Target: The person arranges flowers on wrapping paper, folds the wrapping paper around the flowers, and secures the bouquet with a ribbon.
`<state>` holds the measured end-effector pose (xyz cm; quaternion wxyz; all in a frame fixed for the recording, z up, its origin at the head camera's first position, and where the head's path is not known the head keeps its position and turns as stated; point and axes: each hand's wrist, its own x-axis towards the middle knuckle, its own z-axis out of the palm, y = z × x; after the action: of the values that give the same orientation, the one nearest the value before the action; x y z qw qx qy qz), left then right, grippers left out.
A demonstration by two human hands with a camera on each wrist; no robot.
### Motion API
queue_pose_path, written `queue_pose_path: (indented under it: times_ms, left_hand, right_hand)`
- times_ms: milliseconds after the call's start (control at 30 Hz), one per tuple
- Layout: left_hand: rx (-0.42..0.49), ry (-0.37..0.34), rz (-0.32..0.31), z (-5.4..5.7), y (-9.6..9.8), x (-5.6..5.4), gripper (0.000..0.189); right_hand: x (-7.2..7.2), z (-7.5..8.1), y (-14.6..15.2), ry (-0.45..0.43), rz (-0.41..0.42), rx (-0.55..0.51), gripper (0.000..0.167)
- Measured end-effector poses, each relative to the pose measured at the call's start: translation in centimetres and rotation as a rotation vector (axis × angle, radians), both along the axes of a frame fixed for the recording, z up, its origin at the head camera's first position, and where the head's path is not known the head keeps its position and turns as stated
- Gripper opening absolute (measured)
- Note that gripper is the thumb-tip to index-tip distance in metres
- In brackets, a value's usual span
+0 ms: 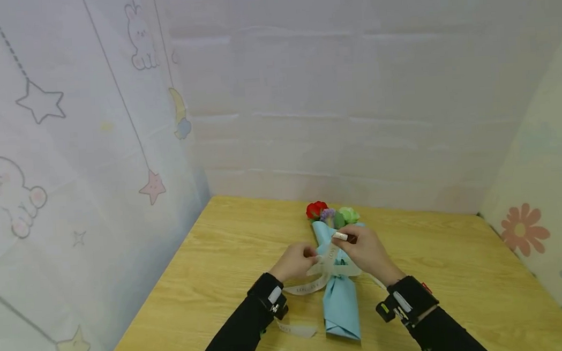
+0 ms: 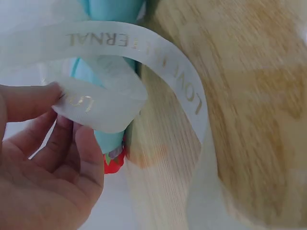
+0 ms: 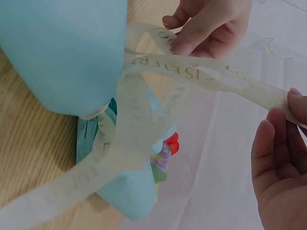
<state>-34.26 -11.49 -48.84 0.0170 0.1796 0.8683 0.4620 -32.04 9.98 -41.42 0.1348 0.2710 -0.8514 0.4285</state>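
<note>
A bouquet wrapped in light blue paper [image 1: 341, 306] lies on the table, with a red flower [image 1: 316, 210], a purple one and a green one [image 1: 349, 215] at its far end. Around its gathered middle goes a whitish ribbon [image 2: 108, 40] with gold lettering. My left hand [image 1: 294, 261] pinches a loop of this ribbon between thumb and fingers, left of the bouquet. Above the wrap, my right hand [image 1: 365, 250] pinches another stretch of ribbon, drawn taut from the middle in the right wrist view. One ribbon tail curves down onto the wood beside the left wrist.
The wooden table [image 1: 210, 287] reaches back to a pale wall cloth [image 1: 354, 112]. Printed cloths with rabbits, stars and flowers hang at the left and right sides. A ribbon end [image 1: 297, 330] lies near the left forearm.
</note>
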Motion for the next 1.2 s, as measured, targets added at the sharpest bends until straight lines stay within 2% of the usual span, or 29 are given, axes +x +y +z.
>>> queue_pose_path:
  times_ms: [167,233,300,333,400,567,667,700,767,867,933,1000,1067,1200]
  left_hand:
    - [0.373,-0.137,0.051,0.9,-1.6,0.9,0.013]
    - [0.531,-0.178,0.048,1.3,-2.1,1.4,0.013]
    - [0.624,-0.197,0.03,1.8,-2.6,2.0,0.018]
    - [0.63,-0.197,0.028,2.1,-2.9,2.2,0.021]
    - [0.558,-0.162,0.031,2.6,-3.6,2.9,0.027]
    - [0.115,0.021,0.146,3.3,-5.0,4.0,0.021]
    - [-0.005,0.06,0.195,3.1,-6.0,4.3,0.018]
    - [-0.002,0.055,0.204,3.1,-6.3,4.4,0.018]
    - [0.066,0.035,0.221,3.1,-6.8,4.6,0.019]
    - [0.277,0.022,0.247,3.7,-7.0,5.0,0.019]
    - [0.431,0.047,0.232,4.6,-6.6,5.4,0.019]
    - [0.531,0.09,0.182,5.7,-5.7,6.0,0.018]
    - [0.556,0.155,0.099,6.8,-4.4,6.6,0.018]
    - [0.449,0.255,-0.083,8.3,-1.1,8.2,0.017]
  right_hand:
    - [-0.2,0.6,1.9,-0.023,-0.068,0.031,0.009]
    - [-0.2,0.7,2.6,-0.044,-0.084,0.031,0.008]
    - [-0.2,0.6,3.3,-0.065,-0.088,0.027,0.008]
    - [-0.2,0.5,3.7,-0.072,-0.09,0.028,0.008]
    - [-0.3,0.3,4.2,-0.075,-0.092,0.035,0.01]
    - [-0.6,-0.5,5.6,-0.062,-0.147,0.074,0.015]
    - [-0.8,-0.8,6.1,-0.058,-0.178,0.094,0.013]
    - [-0.9,-0.9,6.3,-0.056,-0.181,0.099,0.011]
    - [-0.8,-0.8,6.4,-0.056,-0.182,0.099,0.011]
    - [-0.7,-0.7,6.5,-0.063,-0.187,0.098,0.012]
    - [-0.6,-0.6,6.3,-0.079,-0.186,0.089,0.014]
    - [-0.6,-0.4,6.1,-0.099,-0.185,0.074,0.016]
    - [-0.6,-0.2,5.8,-0.123,-0.179,0.05,0.017]
    - [-0.6,0.5,5.2,-0.155,-0.149,0.006,0.02]
